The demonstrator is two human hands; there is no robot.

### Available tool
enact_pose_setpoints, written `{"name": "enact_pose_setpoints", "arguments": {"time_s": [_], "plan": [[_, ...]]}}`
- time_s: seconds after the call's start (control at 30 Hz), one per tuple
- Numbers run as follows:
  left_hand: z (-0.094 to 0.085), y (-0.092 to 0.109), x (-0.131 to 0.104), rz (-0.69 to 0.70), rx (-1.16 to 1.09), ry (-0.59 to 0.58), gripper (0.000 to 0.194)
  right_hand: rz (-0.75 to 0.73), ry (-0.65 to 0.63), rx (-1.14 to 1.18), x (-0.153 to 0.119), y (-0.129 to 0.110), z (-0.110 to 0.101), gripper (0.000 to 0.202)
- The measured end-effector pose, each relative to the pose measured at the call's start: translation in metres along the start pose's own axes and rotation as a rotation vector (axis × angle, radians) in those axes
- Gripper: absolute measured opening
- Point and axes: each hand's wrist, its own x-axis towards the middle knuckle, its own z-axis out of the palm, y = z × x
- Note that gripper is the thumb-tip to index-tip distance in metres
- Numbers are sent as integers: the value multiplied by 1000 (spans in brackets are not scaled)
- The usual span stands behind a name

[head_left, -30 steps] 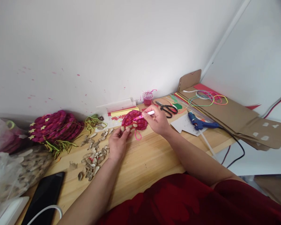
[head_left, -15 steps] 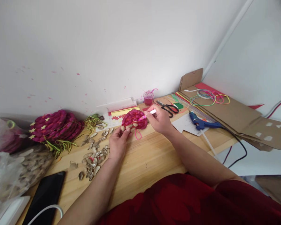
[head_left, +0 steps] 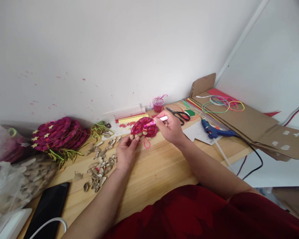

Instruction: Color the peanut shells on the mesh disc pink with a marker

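My left hand [head_left: 127,147] grips the lower left edge of a magenta shell-covered disc [head_left: 150,130], thumb on top. Along the disc's near edge sit several unpainted tan shells [head_left: 145,133], and a pink loop of cord [head_left: 147,143] hangs below them. A paintbrush [head_left: 161,119] with a white handle is pinched in my right hand [head_left: 169,127]; its pink-stained tip touches the disc's upper painted area. Behind the disc, against the wall, stands a clear cup [head_left: 157,104] of pink paint.
Loose shells [head_left: 99,172] lie left of my left hand, with stacked magenta discs [head_left: 61,134] farther back. Black scissors [head_left: 178,115], a blue glue gun [head_left: 215,129] and cardboard [head_left: 239,119] are on the right. A black phone [head_left: 49,207] lies front left.
The brush tip has shifted slightly left across the disc, my right hand moving with it. The disc is tilted a little differently in my left hand.
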Motion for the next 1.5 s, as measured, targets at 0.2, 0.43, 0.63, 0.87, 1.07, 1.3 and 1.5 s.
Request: {"name": "enact_pose_setpoints", "arguments": {"time_s": [0.2,0.43,0.63,0.87,1.07,1.3,1.5], "plan": [[-1,-1,1,34,26,5,31,-2,6,-48,1,-1,-2,21],[-2,-2,1,33,34,-12,32,-1,-24,-4,0,-4,-1,24],[-2,-3,1,39,47,-21,27,21,12,-24,1,0,-2,25],[-3,-6,2,9,11,-15,31,38,3,-41,4,2,-5,23],[-3,-7,3,14,16,-17,31,5,0,-14,2,-1,-4,21],[-3,-6,2,15,43,-14,33,15,0,-76,3,1,-6,21],[-3,-6,3,28,31,-17,31,10,-34,-42,4,2,-6,21]]}}
